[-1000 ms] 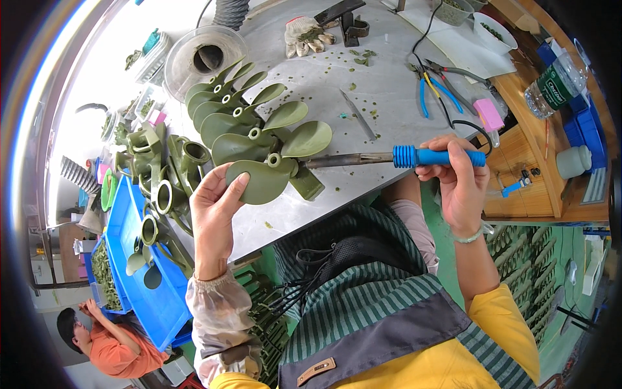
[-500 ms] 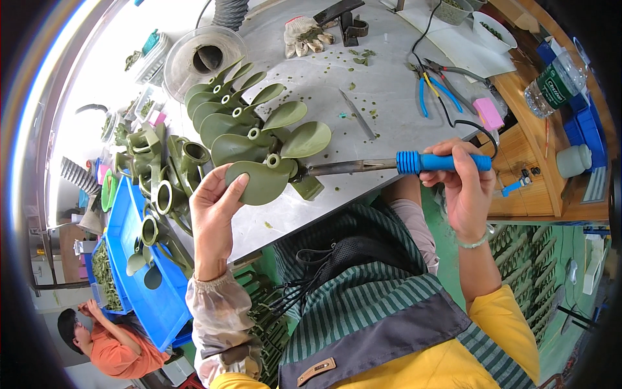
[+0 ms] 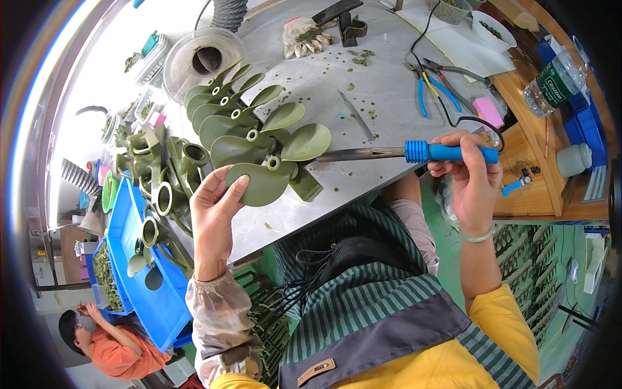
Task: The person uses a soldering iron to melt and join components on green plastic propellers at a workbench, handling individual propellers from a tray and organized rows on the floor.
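Observation:
My left hand [image 3: 214, 220] pinches the blade of the nearest olive-green plastic propeller [image 3: 260, 184], thumb on top. That propeller is the front one of a row of several, with round hubs, reaching back across the grey table [image 3: 389, 97]. In my right hand [image 3: 473, 188] is a soldering iron with a blue ribbed handle [image 3: 418, 152], fingers wrapped round its grip. The iron's dark metal shaft points left, its tip at the edge of the front propeller's right blade; I cannot tell whether it touches. A flat green tab [image 3: 306, 185] sticks out below that blade.
Green pipe-like plastic parts [image 3: 170, 198] crowd the left, beside a blue tray [image 3: 126, 223]. A thin blade [image 3: 357, 115], pliers [image 3: 424, 94], a pink block [image 3: 487, 113] and gloves [image 3: 304, 37] lie on the table. The iron's cord trails rightward. Another person [image 3: 113, 347] sits far left.
My right hand has drawn the soldering iron a little to the right and up, so its tip has left the area by the front hub. My left hand stays on the blade.

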`<state>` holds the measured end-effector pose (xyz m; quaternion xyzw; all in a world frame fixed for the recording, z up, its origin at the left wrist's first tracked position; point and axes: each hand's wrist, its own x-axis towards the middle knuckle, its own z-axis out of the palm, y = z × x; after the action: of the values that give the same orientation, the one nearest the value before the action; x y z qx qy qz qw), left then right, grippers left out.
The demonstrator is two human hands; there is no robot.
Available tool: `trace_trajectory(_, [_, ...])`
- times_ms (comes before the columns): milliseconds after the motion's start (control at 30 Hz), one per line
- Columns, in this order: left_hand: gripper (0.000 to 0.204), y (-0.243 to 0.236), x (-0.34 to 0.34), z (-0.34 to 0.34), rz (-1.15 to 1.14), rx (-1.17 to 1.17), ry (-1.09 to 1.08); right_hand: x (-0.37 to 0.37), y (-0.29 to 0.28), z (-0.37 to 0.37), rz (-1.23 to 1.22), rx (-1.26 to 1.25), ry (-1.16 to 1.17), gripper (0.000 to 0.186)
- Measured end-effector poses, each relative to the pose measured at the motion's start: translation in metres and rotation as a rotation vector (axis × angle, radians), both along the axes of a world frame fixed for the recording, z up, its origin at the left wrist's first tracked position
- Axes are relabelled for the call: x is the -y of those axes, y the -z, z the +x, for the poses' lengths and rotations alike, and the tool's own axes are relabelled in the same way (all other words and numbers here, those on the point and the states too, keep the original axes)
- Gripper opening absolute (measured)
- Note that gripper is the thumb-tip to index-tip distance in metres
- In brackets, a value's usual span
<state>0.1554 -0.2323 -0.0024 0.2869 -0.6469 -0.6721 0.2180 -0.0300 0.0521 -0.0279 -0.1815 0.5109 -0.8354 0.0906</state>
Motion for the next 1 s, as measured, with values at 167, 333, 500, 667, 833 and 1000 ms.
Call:
trace_trajectory(167, [0.027,0.000,0.000,-0.003,-0.005,0.014,0.002,-0.011,-0.006,-0.008,0.024,-0.010,0.053,0.025])
trace_trajectory(333, [0.027,0.001,0.004,-0.003,0.014,0.003,0.012,-0.021,-0.007,-0.021,0.060,-0.040,0.074,0.025])
trace_trajectory(500, [0.027,-0.003,0.004,-0.003,0.014,0.027,0.014,-0.021,-0.002,-0.053,0.040,-0.089,0.104,0.024])
trace_trajectory(667, [0.026,-0.020,0.008,0.003,-0.277,0.077,-0.102,0.002,-0.002,-0.116,-0.030,-0.079,0.173,0.023])
trace_trajectory(833, [0.035,-0.016,0.067,0.007,-0.423,0.043,-0.230,0.063,-0.021,-0.211,-0.133,-0.052,0.096,0.030])
trace_trajectory(1000, [0.048,-0.016,0.085,-0.028,-0.014,0.030,-0.133,0.128,-0.025,-0.325,-0.112,0.084,-0.046,0.027])
